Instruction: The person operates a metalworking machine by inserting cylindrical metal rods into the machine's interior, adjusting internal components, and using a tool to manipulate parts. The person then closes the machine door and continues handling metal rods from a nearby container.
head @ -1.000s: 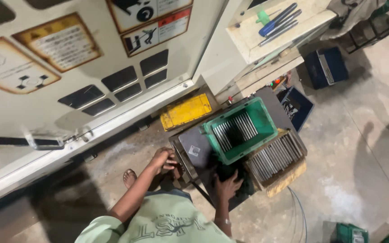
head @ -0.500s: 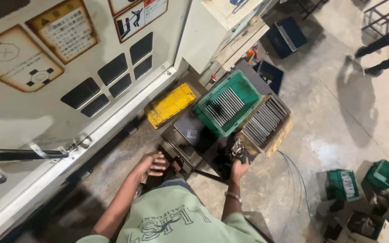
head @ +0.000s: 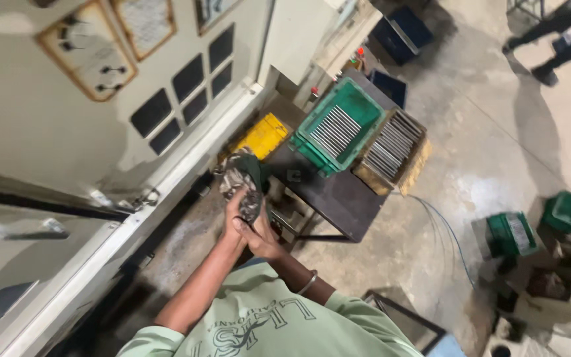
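Observation:
Both of my hands are raised together in front of my chest, wrapped around a crumpled grey and dark-green rag (head: 239, 178). My left hand (head: 234, 210) grips the rag from below on the left. Pressed against it, my right hand (head: 262, 237) closes on the same rag; a metal bangle sits on that wrist. Beyond the hands stands a low dark metal table (head: 345, 195). A green crate (head: 338, 125) filled with rows of metal rods rests on the table. Beside the green crate sits a brown tray (head: 391, 149) of similar rods.
A large cream machine panel (head: 100, 132) with dark square windows and warning labels fills the left. A yellow block (head: 262, 135) lies at its base. Blue bins (head: 401, 30) stand further back. Green crates (head: 510, 231) and clutter sit on the concrete floor at right. Another person's legs (head: 556, 39) show top right.
My hands were apart and low near the table. They have come together and lifted a rag. The view has swung right and tilted.

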Demonstrator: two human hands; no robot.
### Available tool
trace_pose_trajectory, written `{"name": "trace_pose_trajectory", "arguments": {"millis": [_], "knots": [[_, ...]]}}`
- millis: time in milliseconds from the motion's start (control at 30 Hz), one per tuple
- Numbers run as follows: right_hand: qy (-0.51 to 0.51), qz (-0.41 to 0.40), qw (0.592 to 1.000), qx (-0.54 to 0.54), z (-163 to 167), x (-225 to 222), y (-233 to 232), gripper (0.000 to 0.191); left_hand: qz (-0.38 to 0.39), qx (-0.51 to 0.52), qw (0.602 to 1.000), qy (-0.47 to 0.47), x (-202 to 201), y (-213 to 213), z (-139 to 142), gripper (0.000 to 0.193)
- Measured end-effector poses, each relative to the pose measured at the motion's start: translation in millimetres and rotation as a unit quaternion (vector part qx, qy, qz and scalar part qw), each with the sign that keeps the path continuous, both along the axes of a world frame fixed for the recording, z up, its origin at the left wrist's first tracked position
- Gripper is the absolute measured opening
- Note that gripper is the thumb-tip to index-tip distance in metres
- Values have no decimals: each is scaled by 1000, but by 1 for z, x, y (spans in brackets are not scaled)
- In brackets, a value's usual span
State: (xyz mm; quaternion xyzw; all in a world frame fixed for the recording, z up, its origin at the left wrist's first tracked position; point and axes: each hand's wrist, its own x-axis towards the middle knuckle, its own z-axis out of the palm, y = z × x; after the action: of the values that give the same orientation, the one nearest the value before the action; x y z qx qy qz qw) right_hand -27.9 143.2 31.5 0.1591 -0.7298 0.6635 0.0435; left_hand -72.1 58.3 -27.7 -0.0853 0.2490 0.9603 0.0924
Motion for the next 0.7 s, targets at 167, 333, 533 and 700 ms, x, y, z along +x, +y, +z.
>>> {"name": "trace_pose_trajectory", "arguments": {"millis": [167,333,533,700], "knots": [[-117,20,987,-104,39,-3,-48,63,317,-302,899,9,-9,-35,33,46],[-71,41,996,23,116,-15,-57,40,399,-533,733,140,6,-79,24,67],[60,-60,986,141,183,-41,-44,38,301,-366,869,145,38,-63,5,76],[241,25,966,-89,183,-56,-100,75,191,-30,981,19,42,-49,36,67]]}}
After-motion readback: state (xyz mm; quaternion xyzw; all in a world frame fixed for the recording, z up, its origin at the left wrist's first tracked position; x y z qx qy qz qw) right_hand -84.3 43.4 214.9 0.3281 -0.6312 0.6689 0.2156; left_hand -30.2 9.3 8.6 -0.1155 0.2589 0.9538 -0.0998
